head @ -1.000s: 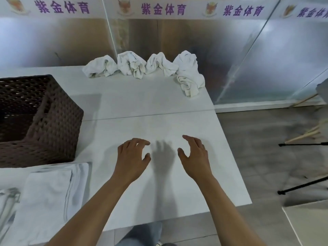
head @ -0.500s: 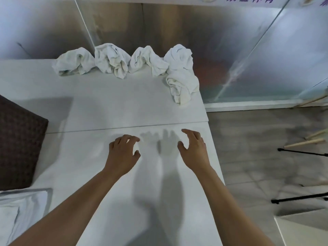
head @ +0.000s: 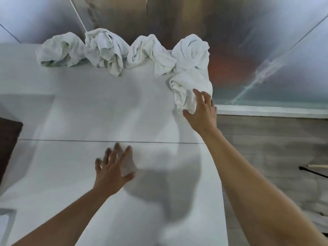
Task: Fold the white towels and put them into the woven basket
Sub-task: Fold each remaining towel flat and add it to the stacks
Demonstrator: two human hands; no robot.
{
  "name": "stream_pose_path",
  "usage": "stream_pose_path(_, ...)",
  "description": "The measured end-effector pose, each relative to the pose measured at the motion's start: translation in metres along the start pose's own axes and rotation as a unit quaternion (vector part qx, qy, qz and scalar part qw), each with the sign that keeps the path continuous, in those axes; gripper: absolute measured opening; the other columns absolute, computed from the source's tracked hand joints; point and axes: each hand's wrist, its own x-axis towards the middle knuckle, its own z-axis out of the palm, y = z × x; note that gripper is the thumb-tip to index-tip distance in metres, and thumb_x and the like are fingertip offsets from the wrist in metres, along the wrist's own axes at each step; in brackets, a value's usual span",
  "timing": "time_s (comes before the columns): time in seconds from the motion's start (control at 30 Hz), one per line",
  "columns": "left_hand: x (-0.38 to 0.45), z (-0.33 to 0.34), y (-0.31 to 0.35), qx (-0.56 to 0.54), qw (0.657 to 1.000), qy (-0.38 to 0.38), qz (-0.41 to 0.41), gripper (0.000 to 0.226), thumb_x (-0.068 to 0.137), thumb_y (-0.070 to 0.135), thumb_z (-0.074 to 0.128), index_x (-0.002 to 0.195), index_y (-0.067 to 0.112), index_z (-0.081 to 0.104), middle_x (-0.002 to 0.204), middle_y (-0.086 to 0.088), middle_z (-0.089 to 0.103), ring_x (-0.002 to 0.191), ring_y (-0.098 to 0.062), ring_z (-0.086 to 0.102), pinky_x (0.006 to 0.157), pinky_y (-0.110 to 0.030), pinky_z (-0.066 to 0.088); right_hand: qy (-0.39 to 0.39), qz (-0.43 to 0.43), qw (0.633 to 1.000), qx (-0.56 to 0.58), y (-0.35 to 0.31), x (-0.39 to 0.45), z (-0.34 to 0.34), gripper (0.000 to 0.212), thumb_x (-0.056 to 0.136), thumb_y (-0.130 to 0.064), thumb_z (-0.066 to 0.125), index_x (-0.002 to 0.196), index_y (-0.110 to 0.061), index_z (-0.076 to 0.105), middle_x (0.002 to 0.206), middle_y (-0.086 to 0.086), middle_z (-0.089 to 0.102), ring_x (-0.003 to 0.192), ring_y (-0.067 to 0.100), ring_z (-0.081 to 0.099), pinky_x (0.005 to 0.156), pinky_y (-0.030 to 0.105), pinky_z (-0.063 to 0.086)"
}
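Note:
Several crumpled white towels lie in a row along the far edge of the white table (head: 88, 107). The nearest one, a bunched white towel (head: 184, 89), sits at the table's right edge. My right hand (head: 202, 112) reaches onto it, fingers spread and touching its lower right side, not closed around it. My left hand (head: 113, 167) hovers over the table's middle with fingers apart and nothing in it. A dark corner of the woven basket (head: 7, 142) shows at the left edge; its inside is hidden.
More crumpled towels (head: 104, 50) rest against a reflective metal wall at the back. The corner of a folded towel (head: 5, 221) lies at the bottom left. Right of the table is grey floor with a black tripod leg (head: 312, 172).
My right hand has moved forward and right from the table's middle onto the nearest crumpled towel. My left hand opened its fingers. The view moved closer to the towels.

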Motion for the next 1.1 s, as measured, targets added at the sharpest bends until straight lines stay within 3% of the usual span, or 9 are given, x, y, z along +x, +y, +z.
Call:
stream_pose_path(0.1, 0.000, 0.002, -0.001, -0.019, 1.000, -0.001, -0.003, 0.104, 0.081, 0.067, 0.065, 0.152, 0.056, -0.011, 0.165, 0.012, -0.022, 0.155, -0.025, -0.008, 0.120, -0.057, 0.006, -0.041, 0.010, 0.999, -0.023, -0.002, 0.037, 0.008, 0.099, 0.082, -0.054, 0.075, 0.159, -0.038, 0.015, 0.169, 0.003, 0.013, 0.153, 0.029, 0.016, 0.120, 0.052, 0.020)
stream_pose_path(0.17, 0.001, 0.001, -0.001, -0.021, 1.000, -0.006, -0.006, 0.104, 0.082, 0.066, 0.065, 0.151, 0.057, -0.013, 0.163, 0.015, -0.028, 0.155, -0.024, -0.012, 0.121, -0.057, 0.003, -0.081, 0.020, 0.996, -0.025, -0.001, 0.051, 0.017, 0.095, 0.084, -0.048, 0.074, 0.158, -0.039, 0.015, 0.168, 0.003, 0.014, 0.153, 0.032, 0.016, 0.119, 0.054, 0.024)
stream_pose_path(0.27, 0.000, 0.002, 0.000, -0.030, 0.999, -0.008, -0.005, 0.103, 0.084, 0.066, 0.064, 0.149, 0.059, -0.015, 0.160, 0.017, -0.032, 0.154, -0.022, -0.015, 0.121, -0.056, 0.000, -0.072, 0.020, 0.997, 0.000, 0.001, 0.059, 0.028, 0.079, 0.087, -0.026, 0.070, 0.152, -0.036, 0.028, 0.156, 0.004, 0.031, 0.141, 0.038, 0.030, 0.102, 0.049, 0.044)
stream_pose_path(0.4, -0.001, 0.003, -0.001, -0.039, 0.999, -0.011, 0.000, 0.101, 0.084, 0.067, 0.063, 0.148, 0.060, -0.015, 0.161, 0.017, -0.031, 0.154, -0.023, -0.017, 0.121, -0.057, -0.001, -0.061, 0.022, 0.998, 0.004, -0.007, 0.047, 0.027, 0.066, 0.083, -0.022, 0.067, 0.141, -0.037, 0.039, 0.141, 0.003, 0.043, 0.124, 0.038, 0.038, 0.080, 0.038, 0.042)
stream_pose_path(0.6, -0.001, 0.002, -0.001, -0.019, 1.000, -0.025, -0.002, 0.101, 0.084, 0.071, 0.059, 0.150, 0.056, -0.016, 0.164, 0.010, -0.026, 0.154, -0.027, -0.014, 0.120, -0.059, 0.002, -0.075, -0.008, 0.996, 0.057, -0.022, -0.058, 0.045, 0.072, 0.078, -0.029, 0.069, 0.143, -0.041, 0.041, 0.141, -0.006, 0.042, 0.127, 0.031, 0.033, 0.079, 0.036, 0.044)
stream_pose_path(0.83, 0.003, -0.012, 0.000, 0.015, 0.998, -0.066, -0.002, 0.089, 0.090, 0.067, 0.052, 0.155, 0.050, -0.005, 0.167, 0.004, -0.019, 0.155, -0.030, -0.005, 0.118, -0.059, 0.014, -0.090, 0.023, 0.991, 0.092, -0.040, -0.183, 0.065, 0.075, 0.076, -0.034, 0.072, 0.144, -0.043, 0.041, 0.137, -0.014, 0.042, 0.131, 0.023, 0.030, 0.076, 0.032, 0.043)
stream_pose_path(0.9, 0.004, -0.022, 0.002, -0.023, 0.996, -0.082, -0.016, 0.077, 0.093, 0.062, 0.052, 0.157, 0.044, 0.013, 0.169, 0.004, -0.005, 0.155, -0.029, 0.004, 0.116, -0.058, 0.020, -0.110, 0.038, 0.987, 0.109, -0.045, -0.202, 0.066, 0.077, 0.075, -0.033, 0.072, 0.144, -0.044, 0.041, 0.139, -0.015, 0.041, 0.132, 0.021, 0.029, 0.079, 0.033, 0.043)
stream_pose_path(1.0, -0.011, -0.034, 0.010, -0.142, 0.989, -0.044, 0.005, 0.045, 0.094, 0.045, 0.059, 0.136, 0.030, 0.053, 0.151, 0.004, 0.041, 0.139, -0.027, 0.042, 0.106, -0.050, 0.042, -0.119, 0.066, 0.979, 0.151, -0.053, -0.217, 0.066, 0.074, 0.078, -0.033, 0.072, 0.145, -0.042, 0.041, 0.142, -0.011, 0.042, 0.131, 0.022, 0.030, 0.093, 0.035, 0.043)
stream_pose_path(1.1, -0.051, -0.031, 0.026, -0.210, 0.974, -0.071, 0.048, 0.029, 0.096, 0.040, 0.058, 0.122, 0.027, 0.062, 0.126, 0.005, 0.063, 0.113, -0.019, 0.063, 0.094, -0.037, 0.050, -0.122, 0.118, 0.962, 0.215, -0.058, -0.224, 0.060, 0.070, 0.082, -0.039, 0.074, 0.144, -0.042, 0.041, 0.142, -0.008, 0.043, 0.130, 0.018, 0.035, 0.102, 0.035, 0.041)
